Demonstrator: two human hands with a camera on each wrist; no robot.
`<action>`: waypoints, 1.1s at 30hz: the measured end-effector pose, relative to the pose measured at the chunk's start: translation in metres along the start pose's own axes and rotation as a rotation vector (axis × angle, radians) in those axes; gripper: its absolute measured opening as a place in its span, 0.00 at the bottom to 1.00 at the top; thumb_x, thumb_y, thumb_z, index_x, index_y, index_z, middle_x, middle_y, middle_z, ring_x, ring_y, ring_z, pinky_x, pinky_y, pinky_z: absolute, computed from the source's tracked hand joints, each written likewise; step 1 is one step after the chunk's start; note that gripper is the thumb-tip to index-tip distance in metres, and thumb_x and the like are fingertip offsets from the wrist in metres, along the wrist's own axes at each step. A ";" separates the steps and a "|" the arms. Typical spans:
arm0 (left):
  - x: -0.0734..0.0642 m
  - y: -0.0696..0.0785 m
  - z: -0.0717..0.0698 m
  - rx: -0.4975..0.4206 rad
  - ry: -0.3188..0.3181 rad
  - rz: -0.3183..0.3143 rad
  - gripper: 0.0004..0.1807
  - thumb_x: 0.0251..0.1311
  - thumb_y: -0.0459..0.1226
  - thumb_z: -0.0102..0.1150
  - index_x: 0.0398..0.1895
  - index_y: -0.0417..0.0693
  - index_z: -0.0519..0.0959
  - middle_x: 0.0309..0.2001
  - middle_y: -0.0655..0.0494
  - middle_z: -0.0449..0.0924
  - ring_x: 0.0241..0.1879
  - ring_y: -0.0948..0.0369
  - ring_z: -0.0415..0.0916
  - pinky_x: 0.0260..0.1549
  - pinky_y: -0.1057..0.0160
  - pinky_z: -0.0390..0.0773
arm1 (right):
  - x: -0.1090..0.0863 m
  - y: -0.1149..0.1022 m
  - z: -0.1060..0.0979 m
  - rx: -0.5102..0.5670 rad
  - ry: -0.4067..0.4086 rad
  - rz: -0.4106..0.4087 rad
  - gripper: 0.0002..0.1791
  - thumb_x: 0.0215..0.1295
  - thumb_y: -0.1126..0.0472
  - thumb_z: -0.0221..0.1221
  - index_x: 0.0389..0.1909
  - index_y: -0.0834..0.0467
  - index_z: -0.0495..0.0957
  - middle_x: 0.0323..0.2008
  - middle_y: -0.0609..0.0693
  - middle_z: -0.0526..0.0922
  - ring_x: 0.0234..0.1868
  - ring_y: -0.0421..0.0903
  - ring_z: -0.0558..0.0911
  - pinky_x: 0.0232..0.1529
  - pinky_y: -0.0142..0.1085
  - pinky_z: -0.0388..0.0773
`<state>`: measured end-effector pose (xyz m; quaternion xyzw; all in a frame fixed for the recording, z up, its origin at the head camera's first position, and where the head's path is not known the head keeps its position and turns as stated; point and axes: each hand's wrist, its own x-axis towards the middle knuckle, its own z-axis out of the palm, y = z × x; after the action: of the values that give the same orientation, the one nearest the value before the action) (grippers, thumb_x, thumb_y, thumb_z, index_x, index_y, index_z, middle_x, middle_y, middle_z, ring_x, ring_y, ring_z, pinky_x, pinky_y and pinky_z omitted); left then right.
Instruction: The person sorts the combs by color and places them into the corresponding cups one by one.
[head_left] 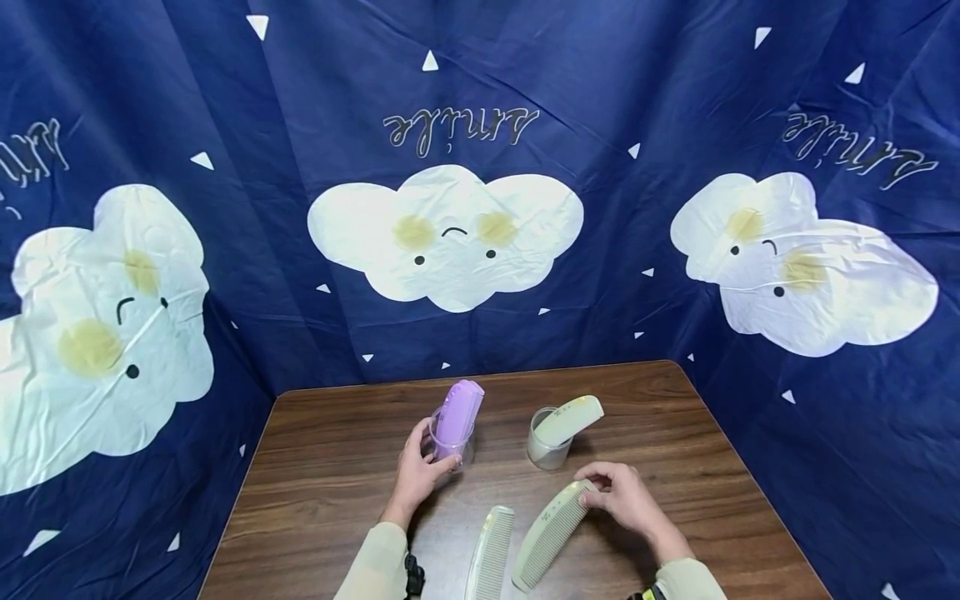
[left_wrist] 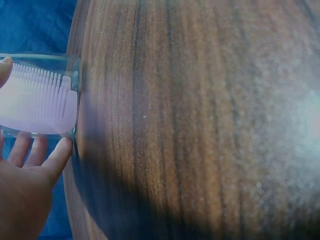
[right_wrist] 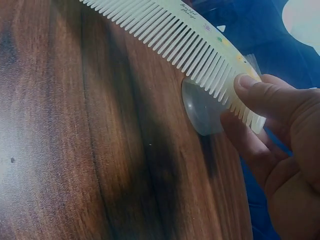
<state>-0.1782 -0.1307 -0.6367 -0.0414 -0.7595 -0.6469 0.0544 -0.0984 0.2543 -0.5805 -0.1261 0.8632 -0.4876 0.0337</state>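
My left hand (head_left: 420, 475) grips a clear cup (head_left: 468, 452), thumb on its near side and fingers round the left. A purple comb (head_left: 459, 412) leans in that cup, its top end above the rim; in the left wrist view its teeth (left_wrist: 40, 82) show through the wall. With thumb and fingers, my right hand (head_left: 622, 498) pinches one end of a pale green comb (head_left: 551, 533), which slants down toward the near left. The right wrist view shows its teeth and small printed decoration (right_wrist: 220, 40). Another pale green comb (head_left: 491, 554) lies on the table to its left.
Beyond the right hand stands a second clear cup (head_left: 547, 456) with a pale green comb (head_left: 572, 418) tilted in it. Blue cloth (head_left: 630, 333) printed with clouds hangs behind and beside the brown wooden table (head_left: 315, 483).
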 end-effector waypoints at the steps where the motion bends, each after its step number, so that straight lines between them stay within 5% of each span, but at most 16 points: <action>1: 0.000 0.000 0.000 -0.002 0.000 -0.001 0.49 0.46 0.31 0.82 0.73 0.44 0.65 0.70 0.37 0.68 0.68 0.39 0.68 0.63 0.38 0.77 | 0.000 0.000 -0.001 0.001 0.004 -0.004 0.17 0.54 0.68 0.74 0.45 0.65 0.85 0.33 0.49 0.88 0.32 0.36 0.83 0.32 0.29 0.84; 17: -0.002 0.004 0.001 -0.010 0.005 -0.017 0.49 0.47 0.28 0.80 0.74 0.41 0.64 0.71 0.34 0.66 0.69 0.37 0.66 0.64 0.36 0.75 | -0.001 -0.012 -0.006 0.057 0.056 -0.025 0.13 0.56 0.69 0.73 0.43 0.62 0.86 0.34 0.53 0.89 0.32 0.35 0.84 0.31 0.31 0.87; 26: 0.000 -0.002 0.001 -0.013 0.006 -0.008 0.49 0.46 0.30 0.81 0.73 0.44 0.65 0.70 0.36 0.67 0.68 0.39 0.68 0.64 0.39 0.77 | 0.001 -0.016 -0.009 0.133 0.038 0.007 0.14 0.59 0.67 0.71 0.45 0.64 0.85 0.36 0.58 0.89 0.31 0.38 0.85 0.32 0.45 0.90; 33: -0.001 -0.002 0.001 -0.003 0.009 0.021 0.48 0.46 0.29 0.81 0.72 0.41 0.65 0.68 0.34 0.68 0.67 0.38 0.69 0.62 0.38 0.78 | 0.001 -0.021 -0.010 0.160 0.100 -0.063 0.13 0.59 0.70 0.70 0.45 0.66 0.84 0.37 0.61 0.88 0.30 0.39 0.86 0.30 0.43 0.90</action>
<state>-0.1775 -0.1304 -0.6392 -0.0464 -0.7576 -0.6478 0.0648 -0.0975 0.2521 -0.5574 -0.1257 0.8176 -0.5617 -0.0147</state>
